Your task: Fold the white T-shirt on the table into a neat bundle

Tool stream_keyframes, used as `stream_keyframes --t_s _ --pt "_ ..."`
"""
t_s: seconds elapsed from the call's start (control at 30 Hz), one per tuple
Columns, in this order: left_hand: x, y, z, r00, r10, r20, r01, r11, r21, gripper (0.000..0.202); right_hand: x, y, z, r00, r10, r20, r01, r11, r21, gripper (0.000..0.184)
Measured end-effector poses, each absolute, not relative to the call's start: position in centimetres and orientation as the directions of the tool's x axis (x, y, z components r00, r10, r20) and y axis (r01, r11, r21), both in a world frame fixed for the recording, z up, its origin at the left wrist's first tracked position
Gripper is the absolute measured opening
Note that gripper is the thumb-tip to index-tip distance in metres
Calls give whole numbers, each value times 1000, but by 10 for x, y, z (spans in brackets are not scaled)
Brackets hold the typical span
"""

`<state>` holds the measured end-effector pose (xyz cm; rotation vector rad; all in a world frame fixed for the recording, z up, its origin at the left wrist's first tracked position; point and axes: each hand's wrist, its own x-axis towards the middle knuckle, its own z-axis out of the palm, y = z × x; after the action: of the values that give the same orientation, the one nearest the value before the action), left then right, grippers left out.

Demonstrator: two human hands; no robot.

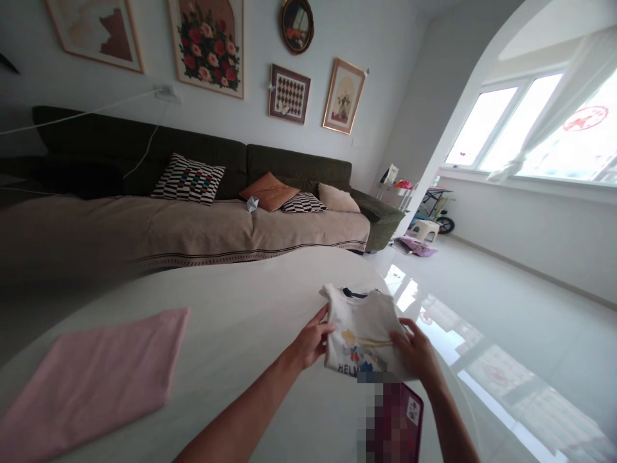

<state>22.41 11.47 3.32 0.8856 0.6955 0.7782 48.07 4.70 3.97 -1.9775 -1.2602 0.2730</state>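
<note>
A small white T-shirt (362, 321) with a dark collar and a colourful print lies folded near the right edge of the white table (250, 321). My left hand (313, 339) pinches its left edge with closed fingers. My right hand (418, 350) grips its right side, fingers curled over the cloth. Both forearms reach in from the bottom of the view.
A folded pink cloth (96, 379) lies on the table's left part. A dark red item (402, 421) sits at the near edge below the shirt. Behind stands a sofa (193, 218) with several cushions. Glossy floor (506, 334) lies to the right.
</note>
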Motion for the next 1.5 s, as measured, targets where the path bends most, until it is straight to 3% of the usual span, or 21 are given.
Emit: stream_keyframes --t_s 0.13,0.23,0.33,0.43,0.5,0.63,0.73,0.83,0.93,1.1,1.23,1.5 --pt "276 141 31 459 860 -222 -127 311 942 38 523 83 47 527 794 303 780 -310 -544 43" --pt "271 130 4 355 910 -215 62 207 976 38 514 95 13 445 826 346 846 -261 -465 46" --pt "217 110 -23 259 957 -127 253 59 966 36 488 93 -36 307 903 300 886 -157 -436 40" --pt "119 101 -32 102 995 -6 469 -43 882 29 470 84 -69 286 912 294 889 -138 -437 40" --pt "41 100 -27 -63 997 49 617 0 787 30 462 79 -74 281 905 319 886 -116 -449 38" --pt "-97 91 -15 -368 926 81 774 257 579 32 425 69 -66 168 906 389 876 45 -481 44" --pt "-148 83 -13 -444 895 52 806 373 458 32 364 53 -58 56 907 417 845 179 -503 40" --pt "-145 73 -17 -348 938 -5 851 318 417 27 288 34 -51 -84 915 394 797 299 -525 27" --pt "-102 49 -21 -144 987 -71 881 160 446 23 220 19 -42 -241 913 328 747 390 -538 19" --pt "-29 -6 -20 262 962 -78 812 -176 556 18 165 9 -34 -334 925 180 783 379 -494 37" --pt "-24 -1 -11 295 956 -3 811 -249 529 39 168 5 -29 -298 953 44 856 288 -429 27" --pt "-31 33 11 406 914 14 796 -361 487 18 193 -9 -6 -168 975 -145 962 130 -242 24"
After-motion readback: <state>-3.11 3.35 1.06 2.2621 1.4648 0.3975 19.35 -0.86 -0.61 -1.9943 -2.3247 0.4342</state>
